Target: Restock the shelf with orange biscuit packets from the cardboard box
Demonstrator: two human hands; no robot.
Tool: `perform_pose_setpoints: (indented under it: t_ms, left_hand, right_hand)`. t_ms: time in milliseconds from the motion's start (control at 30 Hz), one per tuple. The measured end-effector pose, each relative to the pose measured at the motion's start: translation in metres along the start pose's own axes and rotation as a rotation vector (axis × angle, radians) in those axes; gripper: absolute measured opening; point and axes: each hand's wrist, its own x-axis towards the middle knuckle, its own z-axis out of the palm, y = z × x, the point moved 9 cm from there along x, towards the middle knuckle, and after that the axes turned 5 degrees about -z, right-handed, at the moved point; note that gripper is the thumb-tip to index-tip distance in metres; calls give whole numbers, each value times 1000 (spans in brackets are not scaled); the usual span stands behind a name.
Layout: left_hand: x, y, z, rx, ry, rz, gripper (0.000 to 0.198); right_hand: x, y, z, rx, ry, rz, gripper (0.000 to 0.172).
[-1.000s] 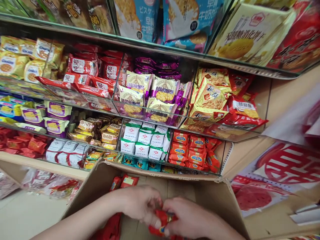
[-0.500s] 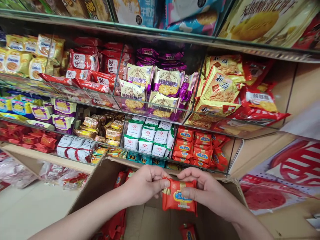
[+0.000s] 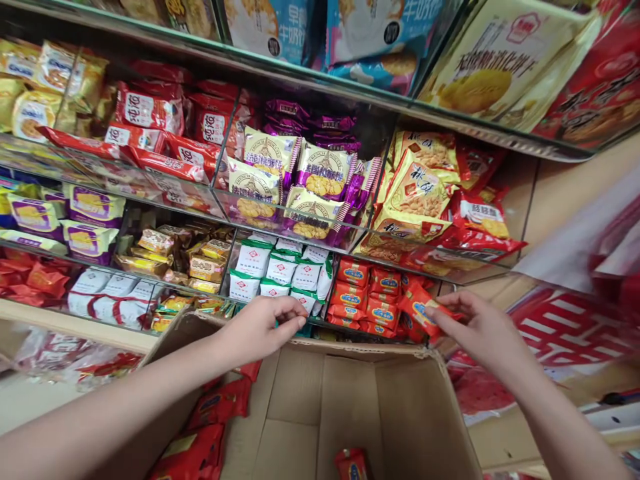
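Observation:
My right hand (image 3: 475, 330) grips a red snack packet (image 3: 419, 308) with a blue and yellow label, thumb in front. It holds the packet tilted at the right end of a shelf compartment, where similar red packets (image 3: 350, 297) are stacked. My left hand (image 3: 273, 327) hovers over the far rim of the cardboard box (image 3: 345, 393), its fingers loosely bent, thumb apart from the index finger, holding nothing. In the box, several red packets (image 3: 220, 403) lie along the left side, and one red packet (image 3: 351, 463) lies near the bottom middle.
White and green packets (image 3: 280, 270) fill the compartment left of the red stack. Above, a clear shelf front (image 3: 295, 230) holds back cream and purple biscuit packs (image 3: 325, 170) and yellow packs (image 3: 417, 190). A glass shelf edge (image 3: 300, 67) runs overhead. Red and white printed sheets (image 3: 565, 333) hang at the right.
My right hand has carried the red packet from above the box rightward to the shelf compartment. My left hand has let go of it and shifted slightly left. The view has shifted too.

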Motion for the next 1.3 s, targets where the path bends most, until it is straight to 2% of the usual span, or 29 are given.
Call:
perform_pose_setpoints:
  t_ms: [167,300,400,500,633,733,967,1067,1167,1300]
  left_hand:
    - [-7,-4,15,206,52,34,24]
    - [-13,-1,14,249,76,64,23]
    - [-14,-2,13,274,93,71,23]
    - [-14,-2,13,283,105,79,23]
    - [-13,-2,14,286,108,86,23]
    - [-13,-2,14,286,109,89,23]
    - [-14,-1,14,282,113,92,22]
    - [-14,-1,14,278,116,94,23]
    - [-14,-1,14,275,120,91,24]
    - [-14,-1,13,263,126,99,25]
  right_hand:
    - [10,2,19,-366,-95,14,22]
    - [10,3,35,-648,-151,-50,23]
    - [13,8,50,-760,-228,-75,25]
    - [16,10,59,-786,-299,-56,25]
    - [16,0,61,-777,-362,-60,22]
    - [14,-9,62,-809,-369,-82,20]
    - [18,-13,69,-820,-377,-73,23]
    - [15,-12,65,-773,-427,-72,26]
    - [13,-9,56,-790,-419,-48,28]
    - [10,-5,65,-776,-489,-78,16]
